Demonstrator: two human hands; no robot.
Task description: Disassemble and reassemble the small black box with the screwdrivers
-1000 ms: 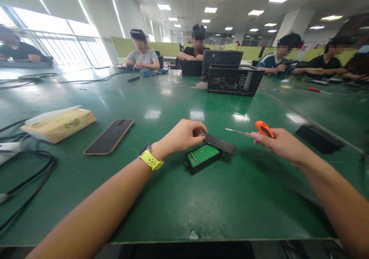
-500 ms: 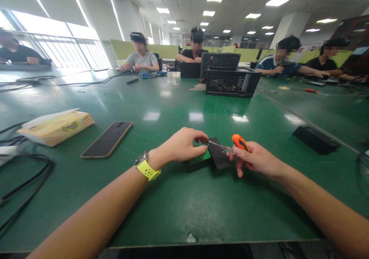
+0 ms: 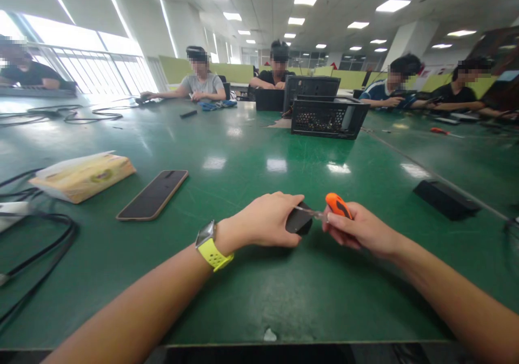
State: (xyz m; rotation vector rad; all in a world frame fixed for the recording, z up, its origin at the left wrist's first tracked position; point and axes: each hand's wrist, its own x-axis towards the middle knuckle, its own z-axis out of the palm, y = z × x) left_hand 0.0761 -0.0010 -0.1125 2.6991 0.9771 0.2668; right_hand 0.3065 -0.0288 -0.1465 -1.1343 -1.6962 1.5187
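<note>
My left hand [image 3: 265, 220], a yellow-banded watch on its wrist, is wrapped over a small black case [image 3: 299, 223] on the green table [image 3: 227, 310]. Its thumb lies along the near edge and the fingers reach round the far side; much of the case is hidden beneath the palm. Just right of it, my right hand [image 3: 359, 229] grips a screwdriver [image 3: 338, 206] by its orange and black handle. The metal shaft points left, across the top of the case, with its tip close to my left index finger. Whether the tip touches anything, I cannot tell.
Left of my arm lie a phone [image 3: 153, 195], a soft tissue pack [image 3: 87, 176] and black cables [image 3: 52, 264]. A black block-shaped item [image 3: 446, 199] rests at right. Farther back stand a computer case [image 3: 328, 118] and another screwdriver [image 3: 440, 131]. Several people sit around the table.
The black cover, skewed beside a green circuit board before, now sits within my left hand's grasp, and the green board no longer shows. My left hand has closed round the case.
</note>
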